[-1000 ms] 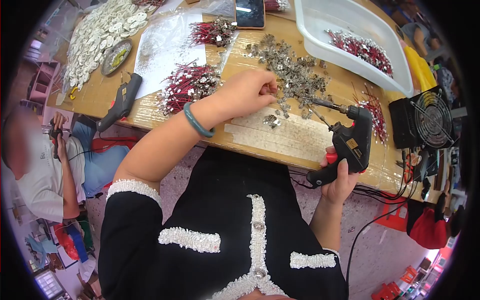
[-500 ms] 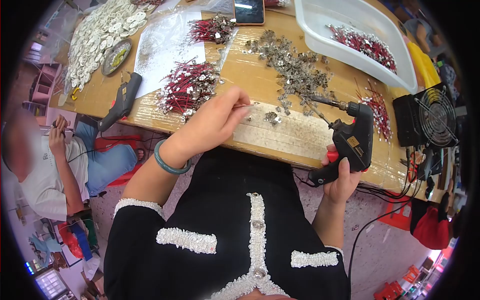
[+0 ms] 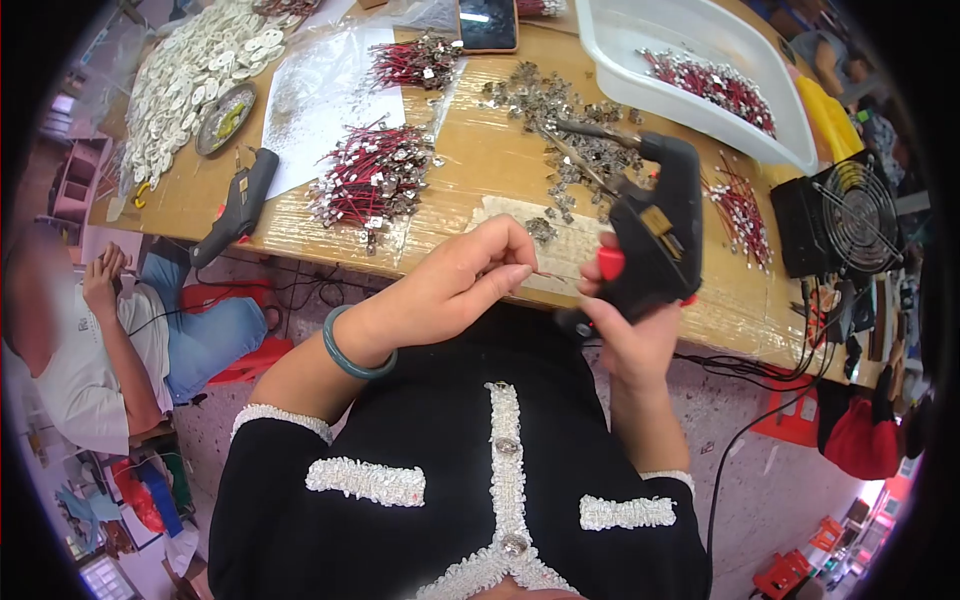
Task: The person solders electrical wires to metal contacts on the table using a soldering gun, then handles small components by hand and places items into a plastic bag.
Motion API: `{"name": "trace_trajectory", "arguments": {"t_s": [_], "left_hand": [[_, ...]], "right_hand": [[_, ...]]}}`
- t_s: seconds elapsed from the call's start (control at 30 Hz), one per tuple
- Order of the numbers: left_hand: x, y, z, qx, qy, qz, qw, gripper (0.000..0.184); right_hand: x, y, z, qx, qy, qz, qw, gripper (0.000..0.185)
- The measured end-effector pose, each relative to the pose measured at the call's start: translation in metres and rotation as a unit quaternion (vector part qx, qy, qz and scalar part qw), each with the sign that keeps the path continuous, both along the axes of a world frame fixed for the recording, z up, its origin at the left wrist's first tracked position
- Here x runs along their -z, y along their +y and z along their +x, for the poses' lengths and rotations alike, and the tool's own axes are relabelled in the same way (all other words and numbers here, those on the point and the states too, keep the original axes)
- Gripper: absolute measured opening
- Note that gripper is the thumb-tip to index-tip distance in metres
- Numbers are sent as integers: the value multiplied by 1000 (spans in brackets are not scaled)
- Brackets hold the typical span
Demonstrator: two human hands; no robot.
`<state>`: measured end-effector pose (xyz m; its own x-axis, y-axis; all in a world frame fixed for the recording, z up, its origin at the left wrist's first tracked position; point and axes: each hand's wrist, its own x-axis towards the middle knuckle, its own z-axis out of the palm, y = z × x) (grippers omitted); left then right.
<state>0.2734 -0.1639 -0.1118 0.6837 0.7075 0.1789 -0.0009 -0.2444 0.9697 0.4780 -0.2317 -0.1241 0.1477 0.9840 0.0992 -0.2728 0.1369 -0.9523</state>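
Note:
My left hand (image 3: 455,285), with a green bracelet at the wrist, pinches a thin dark red wire (image 3: 552,276) between thumb and fingers near the table's front edge. My right hand (image 3: 635,330) is wrapped round the handle of a black soldering gun (image 3: 655,225) with a red trigger. The gun's tip points up and left over a heap of small metal pieces (image 3: 545,95). A few metal pieces (image 3: 541,230) lie apart on a pale strip (image 3: 495,208), beyond my left fingers. Bundles of red wires with white ends (image 3: 370,175) lie left of them.
A white tub (image 3: 605,70) holds more wires. A black fan (image 3: 850,215) stands right. Leftward are a second soldering gun (image 3: 240,200), a small dish (image 3: 222,125), white oval parts (image 3: 180,90) and a seated person (image 3: 95,330). A phone (image 3: 488,25) lies at the back.
My left hand has drawn back from the metal heap toward the front edge and now holds the wire near my right hand. The soldering gun has moved left and tilted.

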Motion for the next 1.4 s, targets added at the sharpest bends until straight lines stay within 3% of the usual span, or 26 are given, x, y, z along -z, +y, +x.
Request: {"name": "trace_trajectory", "arguments": {"t_s": [0.27,0.37,0.5,0.6,0.67,0.87,0.97,1.03,1.13,1.23,1.3,1.4], "left_hand": [[-5,-8,-1,73,-45,-116,990,4],[26,-7,-2,63,-126,-123,982,7],[31,-16,-3,-11,-173,-183,968,7],[11,-14,-13,-113,-14,-33,993,8],[8,-8,-21,-172,77,91,978,9],[7,3,-24,-247,149,291,912,9],[7,6,-22,-238,164,275,917,8],[13,13,-26,-190,129,209,951,7],[0,14,-36,-115,171,23,978,6],[-8,11,-33,-133,264,57,954,7],[2,13,-30,-155,208,156,953,7],[1,13,-26,-184,195,199,943,7]], "right_hand": [[3,5,-17,-14,-31,0,999,53],[5,6,-24,-12,7,-21,1000,51],[9,0,-31,-19,14,-45,999,50],[14,-9,-26,-21,-7,-53,998,43],[14,-14,-18,-5,13,-58,998,39],[28,-28,17,10,-92,-15,996,40],[28,-28,16,5,-134,22,991,40],[27,-28,14,12,-136,11,991,40],[25,-26,15,18,-136,-7,991,39],[28,-25,15,16,-149,-1,989,38],[28,-25,14,19,-153,1,988,37],[24,-25,11,26,-147,-11,989,37]]}}
